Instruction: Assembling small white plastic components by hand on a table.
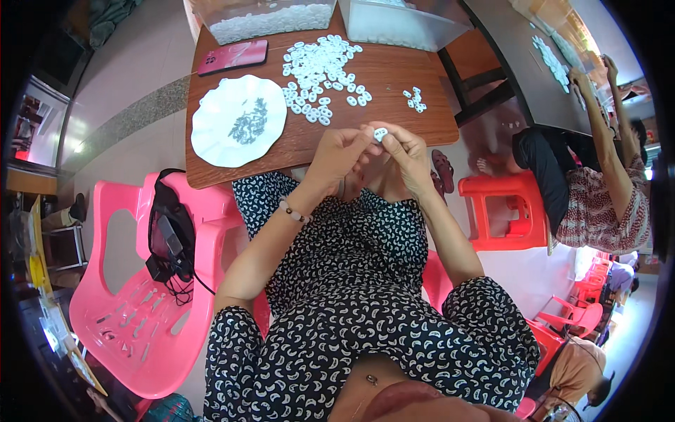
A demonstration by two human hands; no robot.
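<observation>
1. I am looking down at a small brown wooden table in the upper middle of the frame, on a pale tiled floor; two clear plastic tubs sit along its far edge, the left tub filled with white pieces, the right tub beside it.
2. A loose heap of small white rings lies at the top centre of the table; a smaller cluster sits apart to its right.
3. A white scalloped plate rests at the left of the table, with a little pile of dark metal bits in its middle; a red phone lies just above the plate.
4. My left hand is raised in front of the table's near edge, fingers curled in toward the right hand, thumb and fingertips pinched together; whether they hold anything of their own I cannot tell; a bead bracelet circles that wrist.
5. My right hand is closed in a pinch around one white ring, held at the fingertips just right of centre; the two hands touch there.
6. A pink plastic chair stands at lower left with a black pouch and cable on it; an orange stool is at right.
7. Another person sits at the right edge at a dark table.
</observation>
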